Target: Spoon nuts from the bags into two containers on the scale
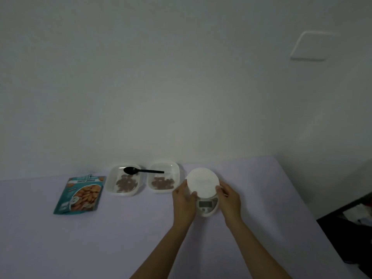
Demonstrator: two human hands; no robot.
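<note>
A small white kitchen scale (203, 183) with a round platform and a grey display sits on the lilac table. My left hand (183, 200) grips its left side and my right hand (229, 198) grips its right side. To the scale's left stand two clear square containers, the left container (112, 182) and the right container (176, 170), each holding brown nuts. A black spoon (141, 171) lies across their far rims, bowl over the left one. A teal bag of almonds (80, 195) lies flat further left.
The lilac table (120, 238) meets a white wall at the back. The table's right edge runs diagonally, with a dark box of things (350, 222) beyond it. A white panel (312, 45) is on the wall, upper right.
</note>
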